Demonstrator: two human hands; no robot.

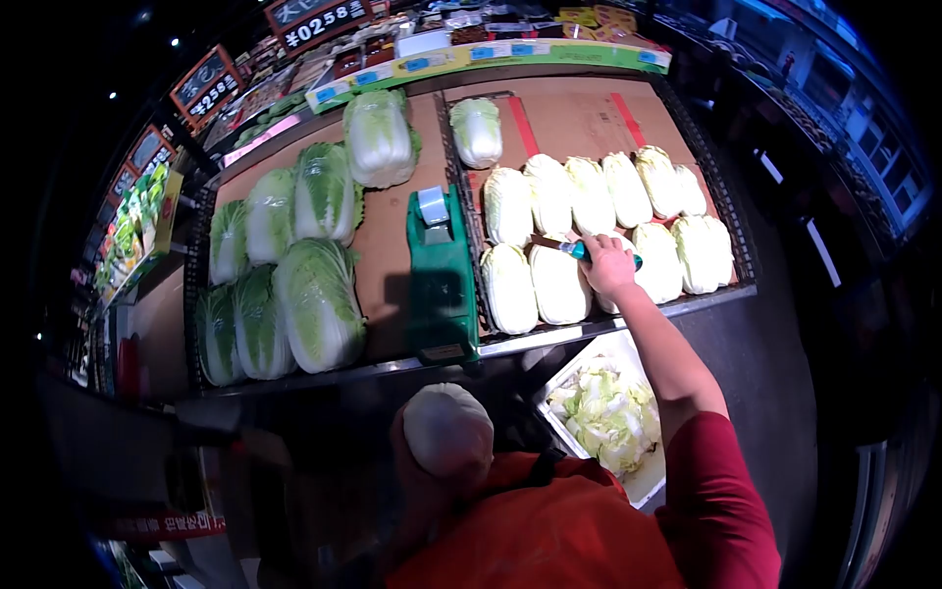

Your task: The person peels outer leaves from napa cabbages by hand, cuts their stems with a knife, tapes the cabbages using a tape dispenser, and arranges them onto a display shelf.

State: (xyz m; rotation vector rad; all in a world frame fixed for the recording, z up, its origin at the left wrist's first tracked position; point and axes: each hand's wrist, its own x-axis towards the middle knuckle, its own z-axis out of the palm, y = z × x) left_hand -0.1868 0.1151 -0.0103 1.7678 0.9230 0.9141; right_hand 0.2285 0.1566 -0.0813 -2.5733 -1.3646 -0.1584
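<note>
My right hand point(610, 265) is closed round the teal and black handle of a knife point(549, 242), over the front row of pale cabbages point(562, 285). The blade points left, and its tip lies near the gap between the two rows. Close to my body, low in the view, my left hand point(410, 454) holds a pale round-ended cabbage point(448, 427). That hand is in shadow and its fingers are mostly hidden.
A green tape dispenser point(439, 285) stands between the pale cabbages and larger green wrapped cabbages point(319, 304). A white box point(643, 486) of loose leaves sits below the display's front edge point(618, 312). One wrapped cabbage point(476, 133) lies behind the rows. Price signs hang at back left.
</note>
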